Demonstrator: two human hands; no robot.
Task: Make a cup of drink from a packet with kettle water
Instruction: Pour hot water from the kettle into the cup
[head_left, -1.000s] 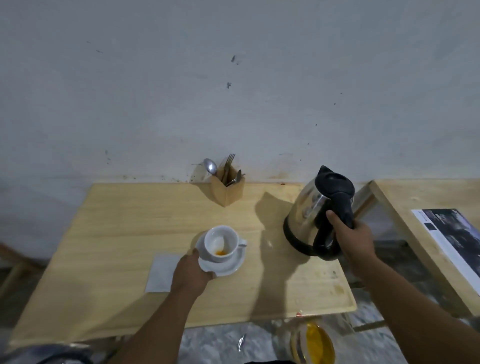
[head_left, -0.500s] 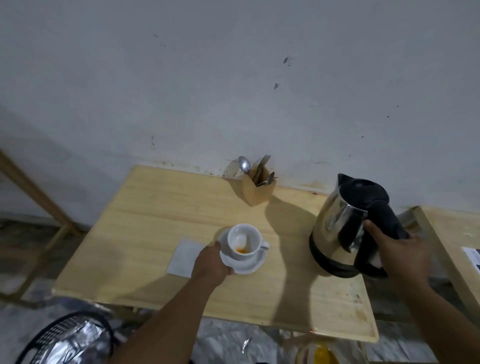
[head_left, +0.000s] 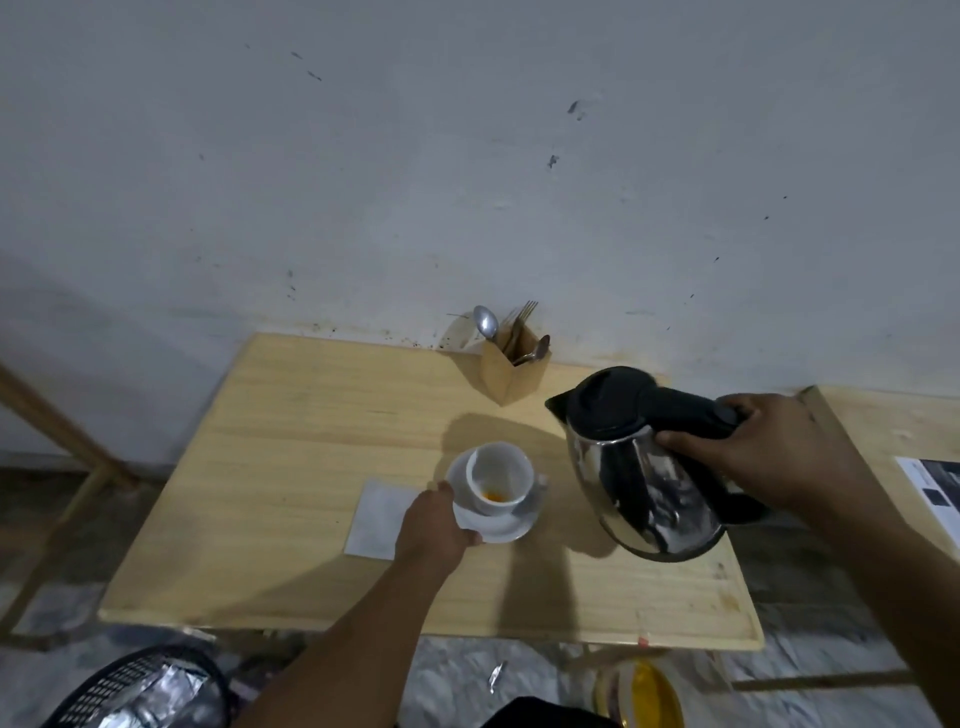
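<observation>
While right hand wraps the black handle of the steel kettle, spout points left toward the white cup, orange powder inside, apparently. Left hand pinches white saucer rim on the pale wooden table. Kettle seems airborne, just right of cup.

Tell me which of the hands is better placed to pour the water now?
The right hand: it grips the kettle by its handle, spout turned toward the cup. The left hand holds the saucer and probably should only steady it.
</observation>
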